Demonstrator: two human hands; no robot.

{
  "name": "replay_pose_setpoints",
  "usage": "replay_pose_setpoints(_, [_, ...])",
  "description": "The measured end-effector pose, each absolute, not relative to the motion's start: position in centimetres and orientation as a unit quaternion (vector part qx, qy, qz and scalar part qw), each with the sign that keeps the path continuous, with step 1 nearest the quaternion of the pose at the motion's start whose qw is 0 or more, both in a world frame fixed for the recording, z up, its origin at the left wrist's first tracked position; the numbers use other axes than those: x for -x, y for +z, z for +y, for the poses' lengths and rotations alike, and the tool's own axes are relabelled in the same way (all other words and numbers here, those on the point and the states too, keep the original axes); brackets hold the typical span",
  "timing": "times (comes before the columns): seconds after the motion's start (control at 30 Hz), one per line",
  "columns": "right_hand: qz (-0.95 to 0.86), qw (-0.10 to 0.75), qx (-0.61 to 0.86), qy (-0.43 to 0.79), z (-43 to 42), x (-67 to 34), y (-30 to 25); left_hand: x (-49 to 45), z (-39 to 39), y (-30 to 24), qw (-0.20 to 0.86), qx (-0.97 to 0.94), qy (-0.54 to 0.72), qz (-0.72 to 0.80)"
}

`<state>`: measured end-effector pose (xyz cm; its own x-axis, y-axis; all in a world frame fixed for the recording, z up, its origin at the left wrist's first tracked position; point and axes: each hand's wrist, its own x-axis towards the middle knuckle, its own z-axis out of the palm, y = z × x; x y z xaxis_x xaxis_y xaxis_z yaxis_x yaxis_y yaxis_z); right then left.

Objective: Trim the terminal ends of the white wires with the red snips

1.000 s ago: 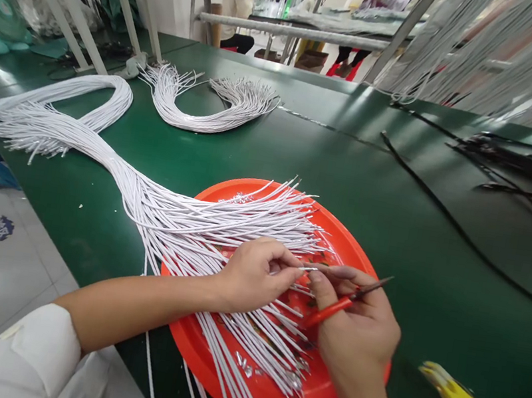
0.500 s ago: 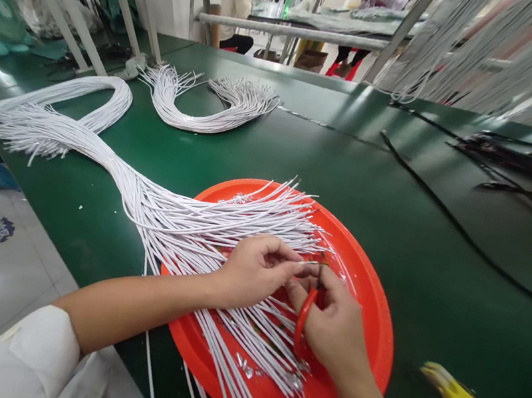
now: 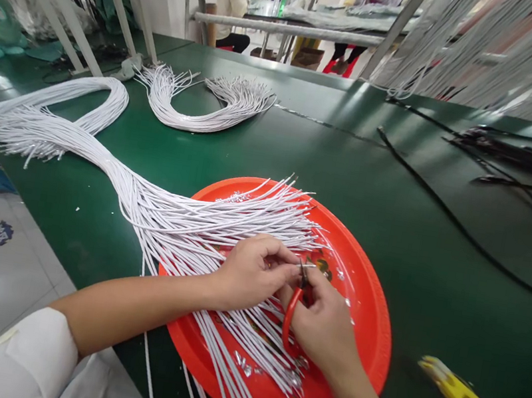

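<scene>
Over a red tray [image 3: 359, 375], my left hand [image 3: 254, 271] pinches a white cord [image 3: 307, 265] near its tip. My right hand [image 3: 327, 320] is closed round red-handled scissors [image 3: 289, 320], whose dark blades meet the cord just past my left fingertips. A thick bundle of white cords [image 3: 183, 213] fans across the tray beneath and behind my left hand. Other cords [image 3: 241, 356] lie under my wrists, their ends toward the tray's near side. Small shiny metal bits [image 3: 244, 364] are scattered on the tray.
More white cord bundles [image 3: 207, 124] lie on the green table [image 3: 332, 162]. A yellow-handled tool [image 3: 459, 396] rests at the right. Black cords [image 3: 465, 247] stretch across the right side. White strands [image 3: 449, 60] hang from a rack behind, and two people sit beyond it.
My right hand with the scissors has shifted slightly left and turned, so the blades now show across the cord. My left hand stays nearly in place, still pinching.
</scene>
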<state>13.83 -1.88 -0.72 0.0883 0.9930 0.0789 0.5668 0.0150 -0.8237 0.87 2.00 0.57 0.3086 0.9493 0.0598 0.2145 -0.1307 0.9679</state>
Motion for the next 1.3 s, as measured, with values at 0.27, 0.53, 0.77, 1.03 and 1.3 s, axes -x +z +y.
replay_pose_setpoints(0.27, [-0.597,0.377,0.636,0.311,-1.8,-13.8,-0.6,-1.0,2.0,0.5,0.498,-0.642,0.368,0.452])
replay_pose_setpoints(0.53, [-0.557,0.376,0.63,0.39,-1.7,-13.8,-0.3,-1.2,2.1,-0.1,0.587,-0.568,0.371,0.441])
replay_pose_setpoints(0.77, [-0.502,0.488,0.594,0.396,-1.9,-13.8,-0.3,-1.2,2.2,1.3,0.649,-0.496,0.365,0.447])
replay_pose_setpoints(1.03, [-0.408,0.626,0.586,0.313,-1.8,-13.5,-0.7,-0.9,1.9,0.7,0.486,-0.649,0.353,0.467])
replay_pose_setpoints(1.3, [-0.468,0.555,0.644,0.243,-2.3,-13.7,-1.0,-0.8,1.8,1.0,0.413,-0.693,0.351,0.476])
